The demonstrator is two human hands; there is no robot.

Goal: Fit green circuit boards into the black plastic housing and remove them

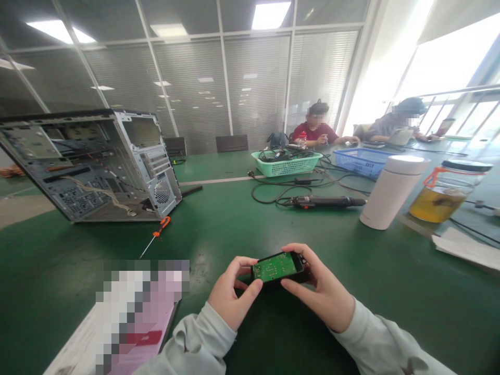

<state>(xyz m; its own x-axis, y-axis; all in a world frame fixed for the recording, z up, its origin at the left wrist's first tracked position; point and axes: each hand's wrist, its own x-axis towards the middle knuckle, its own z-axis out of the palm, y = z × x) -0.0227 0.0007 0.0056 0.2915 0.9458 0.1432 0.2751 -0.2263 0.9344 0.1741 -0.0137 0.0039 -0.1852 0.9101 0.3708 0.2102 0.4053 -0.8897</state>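
Note:
Between my two hands sits a small black case with a green circuit board [275,267] exposed on its upper face. My left hand [237,285] grips the case's left end, fingers at the far edge and thumb at the near corner. At the right end, my right hand [319,281] holds it with the thumb along the near side and a finger over the far edge. The case is slightly tilted just above the green table [219,229]. Its underside is hidden.
An open computer case [117,172] stands at the left, with an orange-handled screwdriver [161,227] before it. A black electric screwdriver [326,202], a green basket [287,165] of cables, a blue basket [357,162], a white tumbler [392,192] and a jar [449,192] lie beyond. Two people sit farther back.

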